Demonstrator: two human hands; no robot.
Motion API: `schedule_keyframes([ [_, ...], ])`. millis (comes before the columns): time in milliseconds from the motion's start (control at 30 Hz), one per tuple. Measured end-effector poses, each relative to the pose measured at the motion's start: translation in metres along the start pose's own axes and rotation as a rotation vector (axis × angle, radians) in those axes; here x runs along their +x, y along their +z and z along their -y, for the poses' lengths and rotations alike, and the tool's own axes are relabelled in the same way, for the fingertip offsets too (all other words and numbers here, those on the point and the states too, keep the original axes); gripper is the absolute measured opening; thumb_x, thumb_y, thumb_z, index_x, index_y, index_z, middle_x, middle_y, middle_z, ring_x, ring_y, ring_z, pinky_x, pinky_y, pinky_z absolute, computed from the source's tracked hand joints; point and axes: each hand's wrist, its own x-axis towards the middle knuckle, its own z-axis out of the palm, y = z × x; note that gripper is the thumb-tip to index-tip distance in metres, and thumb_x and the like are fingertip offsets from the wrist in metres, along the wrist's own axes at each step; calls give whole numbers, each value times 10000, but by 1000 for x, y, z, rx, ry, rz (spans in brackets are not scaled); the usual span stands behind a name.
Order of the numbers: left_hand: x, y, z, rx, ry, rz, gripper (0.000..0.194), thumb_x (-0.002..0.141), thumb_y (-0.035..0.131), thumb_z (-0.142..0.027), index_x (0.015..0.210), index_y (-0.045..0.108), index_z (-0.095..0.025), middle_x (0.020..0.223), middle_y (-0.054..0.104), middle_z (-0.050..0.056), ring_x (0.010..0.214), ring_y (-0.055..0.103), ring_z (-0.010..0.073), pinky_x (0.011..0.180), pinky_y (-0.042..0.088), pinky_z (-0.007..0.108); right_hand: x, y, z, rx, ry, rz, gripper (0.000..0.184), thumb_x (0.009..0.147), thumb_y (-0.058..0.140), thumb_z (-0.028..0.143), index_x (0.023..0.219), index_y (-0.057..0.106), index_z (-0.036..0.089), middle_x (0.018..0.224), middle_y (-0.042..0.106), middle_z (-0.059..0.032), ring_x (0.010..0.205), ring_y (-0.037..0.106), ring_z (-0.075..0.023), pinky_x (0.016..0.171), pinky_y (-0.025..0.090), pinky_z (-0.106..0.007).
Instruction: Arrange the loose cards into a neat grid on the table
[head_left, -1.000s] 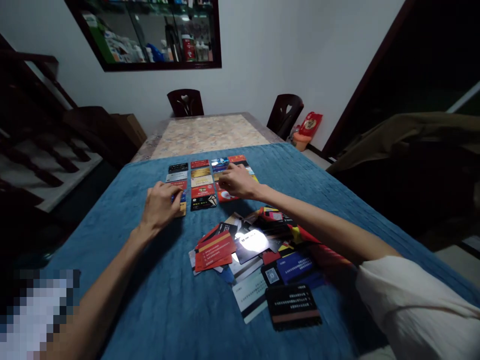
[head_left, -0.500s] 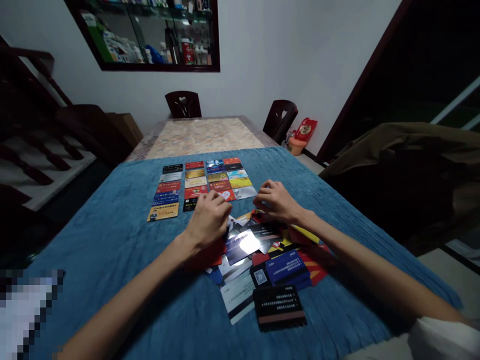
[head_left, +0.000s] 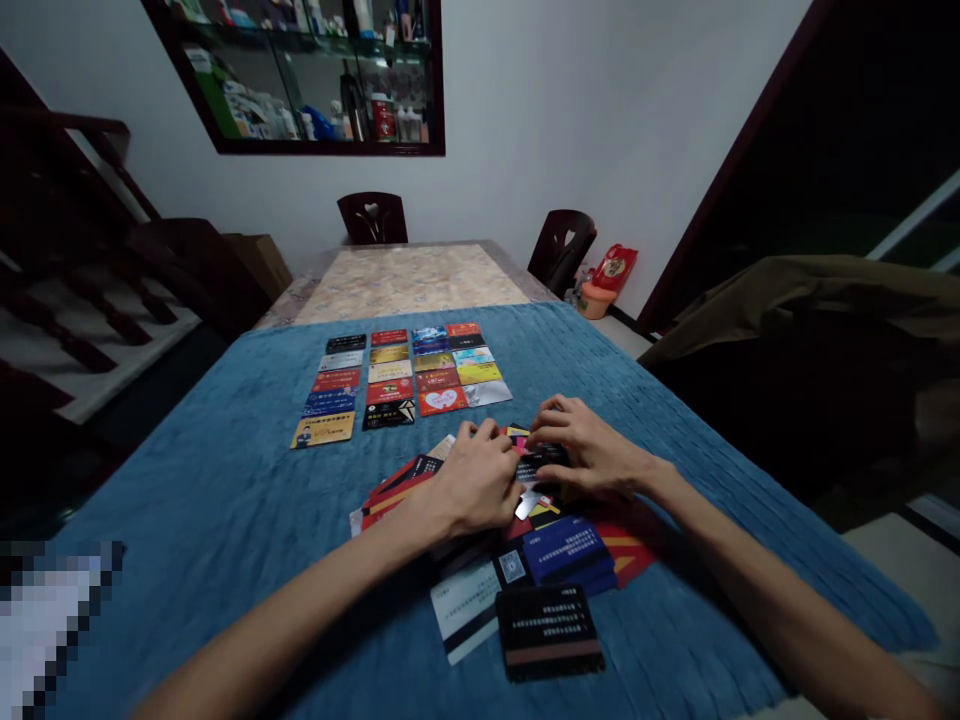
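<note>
Blue cloth [head_left: 202,490] bears piled cards [head_left: 566,552] beneath left hand [head_left: 478,478] and right hand [head_left: 591,448], whose grip I cannot tell.

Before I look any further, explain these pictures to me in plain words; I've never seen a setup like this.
There is no machine here, just a person's bare left hand and right hand. Every picture comes from one camera worn on that person's head, looking forward and down. Ahead is a table, its near part covered by a blue cloth. Farther out on the cloth are laid-out cards, face up in four columns. Nearer is a loose pile of cards, overlapping at odd angles. Both hands are at this pile, close together; whether either one grips a card, I can't tell.
</note>
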Motion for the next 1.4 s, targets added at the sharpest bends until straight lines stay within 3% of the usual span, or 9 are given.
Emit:
schedule_keyframes([
  [167, 3, 3, -3, 30, 4, 20, 270, 897, 540, -343, 999, 680, -135, 1058, 689, 136, 1075, 521, 319, 853, 423, 476, -2, 0, 10, 29, -5, 52, 433, 878, 645, 551, 1111, 700, 191, 1083, 665, -122, 1063, 500, -281, 917, 386, -465],
  [367, 10, 9, -5, 37, 7, 14, 259, 896, 543, -316, 1031, 667, -133, 1089, 678, 129, 1086, 525, 311, 863, 427, 472, -4, 2, 10, 18, 30, 112, 407, 842, 696, 467, 1136, 691, 185, 1099, 663, -120, 1058, 503, -287, 895, 382, -459],
  [600, 16, 14, -1, 8, 10, -18, 253, 927, 514, -304, 1048, 660, -137, 1085, 671, 128, 1096, 524, 317, 865, 435, 485, -8, 4, -1, 34, 62, 82, 346, 868, 676, 413, 1140, 685, 200, 1091, 660, -108, 1051, 522, -272, 904, 401, -461],
  [1000, 15, 2, 4, -49, -41, 69, 239, 876, 578, -291, 1046, 682, -159, 1099, 657, 119, 1112, 515, 312, 871, 447, 456, -12, 7, -10, 84, -22, -16, 276, 872, 672, 353, 1073, 706, 167, 1036, 679, -110, 1023, 543, -252, 899, 448, -437],
  [1400, 13, 2, 9, -50, 51, 31, 237, 886, 557, -324, 986, 700, -164, 1034, 673, 108, 1064, 528, 290, 874, 437, 439, -14, 2, -3, 109, -12, -2, 288, 818, 698, 349, 1041, 701, 166, 1006, 674, -109, 984, 545, -256, 881, 461, -447],
])
